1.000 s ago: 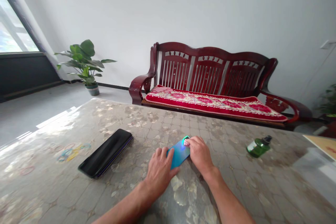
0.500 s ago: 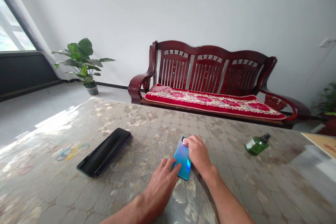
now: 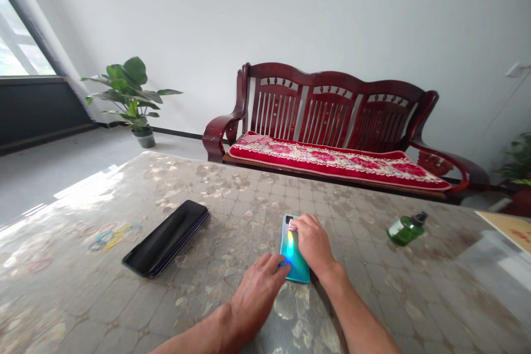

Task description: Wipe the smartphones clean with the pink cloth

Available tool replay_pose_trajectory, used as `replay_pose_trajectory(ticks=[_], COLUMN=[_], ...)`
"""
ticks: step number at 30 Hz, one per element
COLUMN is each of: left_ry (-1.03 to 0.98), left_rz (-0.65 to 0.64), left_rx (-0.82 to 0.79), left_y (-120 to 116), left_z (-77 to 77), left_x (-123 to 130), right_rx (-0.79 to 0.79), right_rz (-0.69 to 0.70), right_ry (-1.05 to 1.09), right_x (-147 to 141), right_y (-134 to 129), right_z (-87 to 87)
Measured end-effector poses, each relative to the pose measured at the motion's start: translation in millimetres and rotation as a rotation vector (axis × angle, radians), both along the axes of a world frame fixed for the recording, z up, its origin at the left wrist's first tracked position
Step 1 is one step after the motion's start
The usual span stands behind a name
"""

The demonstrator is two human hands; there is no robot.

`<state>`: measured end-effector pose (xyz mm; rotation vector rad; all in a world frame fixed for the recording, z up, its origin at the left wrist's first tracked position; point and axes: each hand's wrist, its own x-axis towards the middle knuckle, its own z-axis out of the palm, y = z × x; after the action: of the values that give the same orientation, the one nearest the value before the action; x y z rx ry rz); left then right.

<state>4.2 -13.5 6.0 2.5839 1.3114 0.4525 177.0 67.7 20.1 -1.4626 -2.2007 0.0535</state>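
left grip [image 3: 258, 286] pinching blue phone [image 3: 297, 268], right grip [image 3: 314, 240] closed around pale wad [image 3: 292, 225]

The phone [image 3: 296, 259] lay back up on the table [image 3: 232, 199], well in from the far edge; whether it rested fully flat was hard to tell. Its camera end pointed at that edge, its other end toward the near side. The back was glossy, blue running into teal, with a bright yellow-to-blue glare along its middle and a dark camera patch in the far left corner. The wad [image 3: 292, 225], small, crumpled, white with some pink, was pinched against the back just beside that patch, partly hidden.
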Motion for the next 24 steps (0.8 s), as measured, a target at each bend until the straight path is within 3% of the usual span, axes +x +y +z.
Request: replay_pose_trajectory(ticks=[7, 12, 17, 24], left_ry=[0.005, 0.003, -0.016, -0.025], left_rz=[-0.035, -0.128, -0.211, -0.223], left_rx=[-0.012, 0.002, 0.054, 0.112], left_y=[1.6, -0.4, -2.0, -4.7], left_z=[4.8, 8.9, 2.4, -0.4], left_x=[8.4, 20.3, 26.0, 27.4], right_rx=[-0.030, -0.056, -0.063, -0.023], right_rz=[0.018, 0.016, 0.016, 0.020], right_ry=[0.066, 0.121, 0.110, 0.052], right_x=[3.5, 12.6, 16.3, 15.0], right_y=[-0.4, 7.0, 10.1, 9.2], right_z=[-1.1, -2.3, -4.0, -3.2])
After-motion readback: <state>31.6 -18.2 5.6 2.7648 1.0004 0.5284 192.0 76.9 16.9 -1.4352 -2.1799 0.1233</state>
